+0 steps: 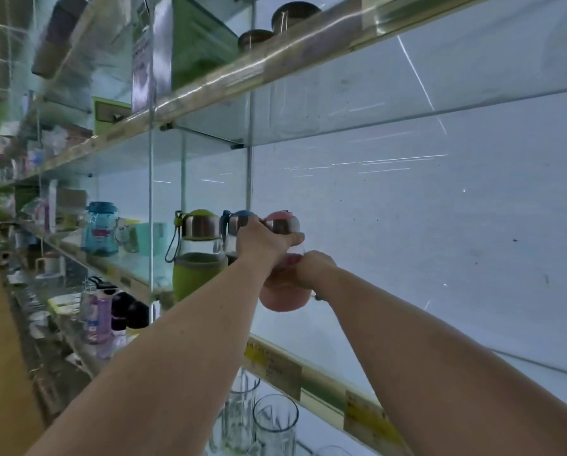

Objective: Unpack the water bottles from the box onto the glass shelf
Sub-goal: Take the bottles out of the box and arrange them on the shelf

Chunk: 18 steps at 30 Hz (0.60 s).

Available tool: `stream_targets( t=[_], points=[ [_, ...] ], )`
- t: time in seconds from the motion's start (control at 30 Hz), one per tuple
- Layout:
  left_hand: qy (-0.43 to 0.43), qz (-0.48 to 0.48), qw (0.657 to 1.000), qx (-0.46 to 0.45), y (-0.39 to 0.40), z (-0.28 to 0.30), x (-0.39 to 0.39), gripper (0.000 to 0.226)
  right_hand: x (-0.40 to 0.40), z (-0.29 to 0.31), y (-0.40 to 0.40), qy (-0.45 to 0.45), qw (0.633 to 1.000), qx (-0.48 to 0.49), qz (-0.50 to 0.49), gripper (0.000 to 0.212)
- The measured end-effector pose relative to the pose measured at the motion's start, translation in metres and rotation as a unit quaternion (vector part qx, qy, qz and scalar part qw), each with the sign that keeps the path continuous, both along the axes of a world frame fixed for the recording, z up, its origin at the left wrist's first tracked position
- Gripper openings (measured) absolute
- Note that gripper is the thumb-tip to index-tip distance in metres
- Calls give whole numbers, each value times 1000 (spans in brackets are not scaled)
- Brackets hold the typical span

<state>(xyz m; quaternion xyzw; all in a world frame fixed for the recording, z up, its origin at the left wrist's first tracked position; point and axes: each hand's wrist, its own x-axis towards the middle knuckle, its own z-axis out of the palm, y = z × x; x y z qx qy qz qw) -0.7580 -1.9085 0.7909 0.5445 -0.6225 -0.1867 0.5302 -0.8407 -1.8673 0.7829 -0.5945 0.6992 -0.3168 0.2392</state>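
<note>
A pink water bottle (pixel 283 299) with a steel collar and pink cap is held upright over the glass shelf (pixel 341 343). My left hand (pixel 264 241) wraps around its steel neck. My right hand (pixel 313 268) grips its pink sleeve from the right. Just left of it stands a blue-capped bottle (pixel 237 222), mostly hidden behind my left hand. Further left a green bottle (pixel 198 255) with a green sleeve and a dark carry loop stands on the same shelf. The box is out of view.
A shelf edge strip with yellow price labels (pixel 367 413) runs below my arms. Clear drinking glasses (pixel 275 422) stand on the lower shelf. A blue jug (pixel 101 228) and mugs sit further left. Another glass shelf (pixel 275 67) with boxes and jars hangs overhead.
</note>
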Motion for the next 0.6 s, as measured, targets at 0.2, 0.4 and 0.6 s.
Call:
stream_targets(
  t=[0.2, 0.4, 0.6],
  points=[
    [-37, -6, 999, -5, -27, -3, 0, 65, 4, -6, -24, 7, 1000, -13, 12, 39],
    [-42, -13, 999, -10, -34, -7, 0, 80, 12, -21, -43, 117, 990, -73, 1, 36],
    [-2, -81, 997, -3, -16, -13, 11, 84, 9, -22, -44, 57, 995, -66, -54, 59]
  ],
)
